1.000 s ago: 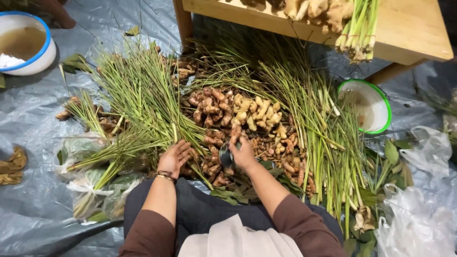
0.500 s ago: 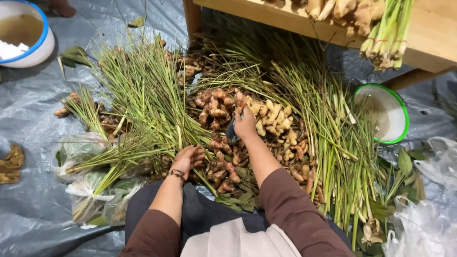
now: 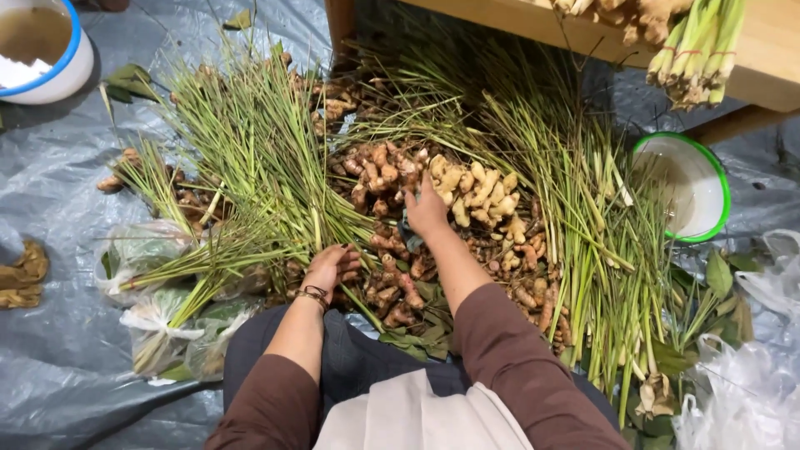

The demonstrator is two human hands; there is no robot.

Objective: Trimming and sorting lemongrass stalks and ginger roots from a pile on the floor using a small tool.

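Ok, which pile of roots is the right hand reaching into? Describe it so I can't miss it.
Start at the wooden table along the top edge. Just below it, between the two spreads of lemongrass stalks, lie heaped roots. The right hand rests on the pale yellow ginger pile, lighter and plumper than the reddish-brown roots beside it.

My one head camera looks steeply down, close over the roots, table edge at one o'clock.

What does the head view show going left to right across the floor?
Blue-rimmed white bowl → clear bags of greens → left hand → right hand on the pale ginger roots → green-rimmed white bowl → clear plastic bags.
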